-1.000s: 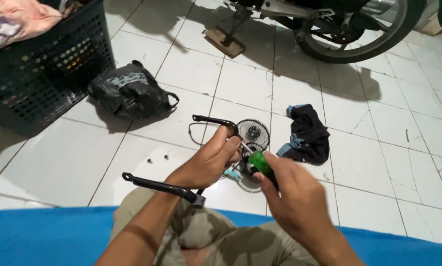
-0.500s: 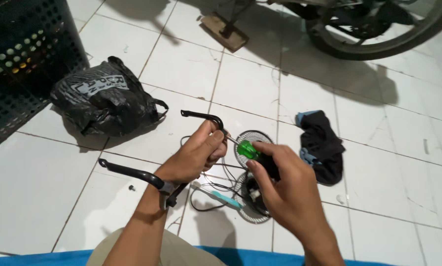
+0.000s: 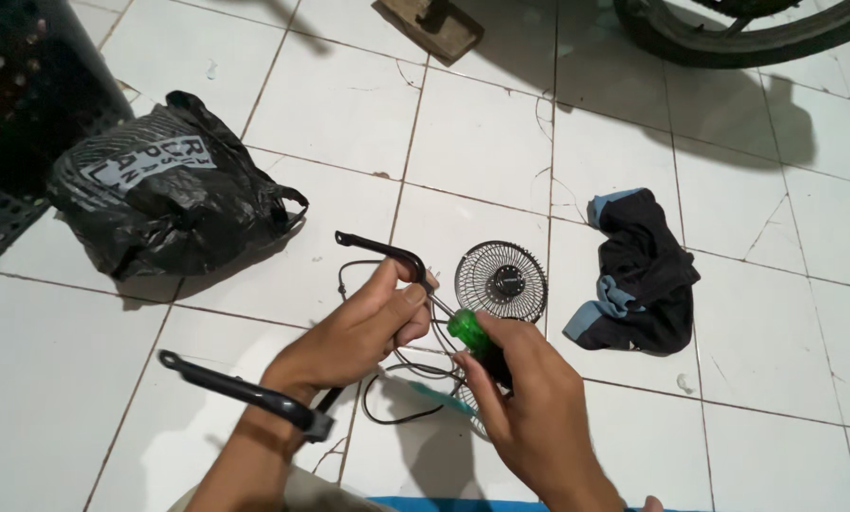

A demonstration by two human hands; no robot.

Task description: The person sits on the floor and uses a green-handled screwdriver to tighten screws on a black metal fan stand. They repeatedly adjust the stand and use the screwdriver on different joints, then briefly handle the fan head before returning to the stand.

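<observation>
Fan grille (image 3: 501, 281) probably behind hands.

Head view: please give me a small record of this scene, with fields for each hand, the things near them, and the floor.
left hand: holds a black curved bracket
right hand: grips a green-handled screwdriver, tip toward the left hand
fan grille: round, black, flat on the floor beyond the hands
cable: black, looped under the hands
cloth: dark with blue, right of the grille
bag: black plastic, left
floor: white tiles
</observation>
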